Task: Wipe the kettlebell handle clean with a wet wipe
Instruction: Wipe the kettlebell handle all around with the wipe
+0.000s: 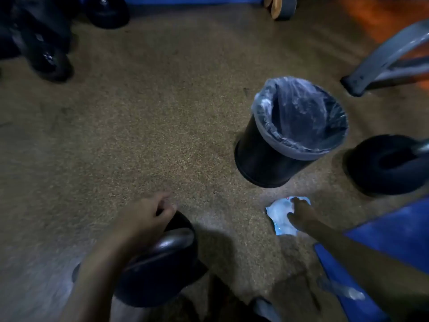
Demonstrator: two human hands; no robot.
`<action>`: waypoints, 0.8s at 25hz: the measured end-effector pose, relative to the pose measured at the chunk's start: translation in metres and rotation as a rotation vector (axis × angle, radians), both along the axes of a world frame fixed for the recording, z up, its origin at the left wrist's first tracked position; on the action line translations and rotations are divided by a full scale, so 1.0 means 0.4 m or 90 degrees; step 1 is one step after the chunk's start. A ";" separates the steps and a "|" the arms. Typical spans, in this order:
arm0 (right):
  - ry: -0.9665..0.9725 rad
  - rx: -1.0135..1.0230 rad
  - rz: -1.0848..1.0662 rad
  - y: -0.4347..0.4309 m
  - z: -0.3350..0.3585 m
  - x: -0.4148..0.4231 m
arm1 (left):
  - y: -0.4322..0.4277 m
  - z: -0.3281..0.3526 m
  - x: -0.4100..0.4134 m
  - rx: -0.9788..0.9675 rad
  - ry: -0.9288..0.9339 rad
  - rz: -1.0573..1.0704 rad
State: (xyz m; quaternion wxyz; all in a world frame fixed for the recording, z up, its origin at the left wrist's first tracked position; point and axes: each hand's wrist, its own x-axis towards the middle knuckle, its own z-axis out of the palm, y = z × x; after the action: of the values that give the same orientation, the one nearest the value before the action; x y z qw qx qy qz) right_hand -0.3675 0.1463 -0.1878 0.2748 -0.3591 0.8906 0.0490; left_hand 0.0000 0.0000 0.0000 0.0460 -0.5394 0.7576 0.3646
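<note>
- Fetching a wipe looks like the step in hand: the right grip (299, 216) lies spread and unclenched on the wet wipe pack (277, 216), which sits on the floor (162, 135) just on the near side of the bin (290, 155).
- The left grip (148, 217) is clenched round the handle (183, 223) of the kettlebell (160, 263), nearer than the bin and to its left.
- Best to pin the pack, draw out one sheet, then shift the left grip aside so the wipe reaches the whole handle.
</note>
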 end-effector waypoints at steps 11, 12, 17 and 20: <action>-0.024 0.040 0.137 -0.056 0.049 0.042 | -0.021 -0.029 -0.076 0.020 0.009 -0.014; -0.092 -0.016 0.158 -0.077 0.108 0.064 | -0.020 -0.009 -0.070 0.031 0.000 -0.010; -0.379 -0.227 0.018 -0.253 0.420 0.215 | -0.010 0.052 -0.008 0.087 -0.091 -0.056; -0.509 -0.285 -0.047 -0.301 0.506 0.335 | 0.022 0.075 0.042 0.067 -0.091 -0.072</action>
State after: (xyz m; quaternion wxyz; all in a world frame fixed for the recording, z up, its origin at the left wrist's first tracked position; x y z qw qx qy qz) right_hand -0.2335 0.0258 0.0145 0.5142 -0.3684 0.7154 -0.2969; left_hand 0.0169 0.0088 0.0299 0.1485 -0.5175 0.7614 0.3611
